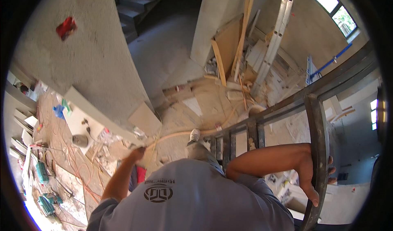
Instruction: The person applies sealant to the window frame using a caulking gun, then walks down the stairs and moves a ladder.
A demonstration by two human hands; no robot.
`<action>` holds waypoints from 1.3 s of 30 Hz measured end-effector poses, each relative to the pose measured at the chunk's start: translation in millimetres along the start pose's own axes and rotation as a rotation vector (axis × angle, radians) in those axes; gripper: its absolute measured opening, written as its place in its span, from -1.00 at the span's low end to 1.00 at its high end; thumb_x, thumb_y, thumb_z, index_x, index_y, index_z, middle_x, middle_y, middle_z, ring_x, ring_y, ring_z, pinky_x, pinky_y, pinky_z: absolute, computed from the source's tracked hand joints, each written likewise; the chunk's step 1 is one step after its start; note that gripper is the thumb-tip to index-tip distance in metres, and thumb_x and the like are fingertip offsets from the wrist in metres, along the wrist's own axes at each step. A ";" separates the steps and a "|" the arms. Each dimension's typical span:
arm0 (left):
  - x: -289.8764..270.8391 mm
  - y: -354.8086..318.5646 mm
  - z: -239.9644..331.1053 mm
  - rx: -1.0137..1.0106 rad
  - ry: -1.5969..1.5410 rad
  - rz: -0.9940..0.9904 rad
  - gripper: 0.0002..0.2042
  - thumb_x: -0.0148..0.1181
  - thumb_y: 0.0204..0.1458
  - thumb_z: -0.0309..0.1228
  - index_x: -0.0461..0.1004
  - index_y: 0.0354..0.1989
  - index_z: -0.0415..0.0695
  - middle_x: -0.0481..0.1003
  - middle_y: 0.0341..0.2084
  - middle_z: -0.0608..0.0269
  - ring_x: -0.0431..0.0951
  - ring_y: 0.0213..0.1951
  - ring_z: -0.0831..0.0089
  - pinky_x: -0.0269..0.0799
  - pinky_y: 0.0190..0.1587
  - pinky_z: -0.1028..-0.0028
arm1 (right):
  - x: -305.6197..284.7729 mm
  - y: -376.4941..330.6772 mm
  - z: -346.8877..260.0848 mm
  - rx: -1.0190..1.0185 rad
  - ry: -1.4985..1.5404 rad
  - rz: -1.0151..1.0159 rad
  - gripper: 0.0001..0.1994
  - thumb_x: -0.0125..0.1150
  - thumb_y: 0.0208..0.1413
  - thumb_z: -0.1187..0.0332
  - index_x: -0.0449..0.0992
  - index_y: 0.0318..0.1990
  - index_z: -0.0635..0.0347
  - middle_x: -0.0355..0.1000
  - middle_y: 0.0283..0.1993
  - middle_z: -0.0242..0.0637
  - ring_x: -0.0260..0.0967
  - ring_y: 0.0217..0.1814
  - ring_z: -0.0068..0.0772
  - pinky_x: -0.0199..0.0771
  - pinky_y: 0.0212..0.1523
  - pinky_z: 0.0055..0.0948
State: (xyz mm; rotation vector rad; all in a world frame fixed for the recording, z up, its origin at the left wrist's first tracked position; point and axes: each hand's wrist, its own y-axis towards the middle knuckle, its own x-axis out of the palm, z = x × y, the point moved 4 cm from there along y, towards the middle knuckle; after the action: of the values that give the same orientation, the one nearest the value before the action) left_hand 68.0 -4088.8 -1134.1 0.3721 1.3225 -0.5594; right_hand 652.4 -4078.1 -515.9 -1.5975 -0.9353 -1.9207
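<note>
My right hand (306,175) is wrapped round a dark metal upright (318,132), part of a long dark metal frame (282,106) on my right. The thumb lies on the near side and the fingertips show past the far side. My bent right arm reaches across to it. On the left, my left hand (138,153) hangs low and away from my body. A pale hose (184,133) runs past it in the picture; whether the hand holds the hose cannot be made out, since its fingers are too small to read. One shoe (194,135) shows below me.
A metal ladder (278,30) leans at the back right beside wooden boards (229,38). Concrete stairs (137,3) rise at the back. At left lie a bucket (80,140), orange cables (77,171) and green tool cases (42,173). Rubble and offcuts cover much of the floor.
</note>
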 end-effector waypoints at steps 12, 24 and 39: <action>-36.6 166.8 -54.9 -0.767 -0.666 -0.244 -0.59 -0.13 0.35 -0.08 0.47 -0.07 -0.21 0.61 -0.31 -0.16 0.62 -0.20 -0.04 0.51 -0.02 0.06 | 16.0 -219.0 281.7 0.408 0.025 0.028 -0.31 0.17 -0.08 -0.33 0.47 -0.15 0.21 0.40 -0.21 -0.04 0.37 -0.28 -0.07 0.41 -0.23 -0.03; -132.1 441.3 -213.0 -0.893 -0.832 -0.220 -0.40 -0.09 0.30 0.14 0.46 0.15 -0.18 0.57 -0.05 -0.11 0.57 -0.01 -0.03 0.46 0.06 0.13 | 63.8 -515.2 422.3 0.628 0.049 -0.058 -0.34 0.03 -0.01 -0.30 0.36 -0.07 0.17 0.32 -0.23 -0.04 0.31 -0.34 -0.06 0.37 -0.28 -0.03; -158.8 494.4 -534.7 -1.088 -0.679 0.032 -0.59 -0.07 0.31 -0.12 0.50 0.11 -0.15 0.51 0.07 -0.10 0.50 0.10 -0.10 0.40 0.18 0.07 | 135.8 -838.0 554.1 0.843 0.340 0.256 -0.42 0.16 -0.14 -0.40 0.43 -0.15 -0.17 0.31 -0.32 -0.24 0.33 -0.38 -0.27 0.30 -0.38 -0.18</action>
State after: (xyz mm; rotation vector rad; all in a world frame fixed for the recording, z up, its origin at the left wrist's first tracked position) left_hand -97.1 -3362.0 -1123.6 -0.6484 0.7854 0.1234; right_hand 378.5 -3102.1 -504.3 -0.8168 -1.1120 -1.2846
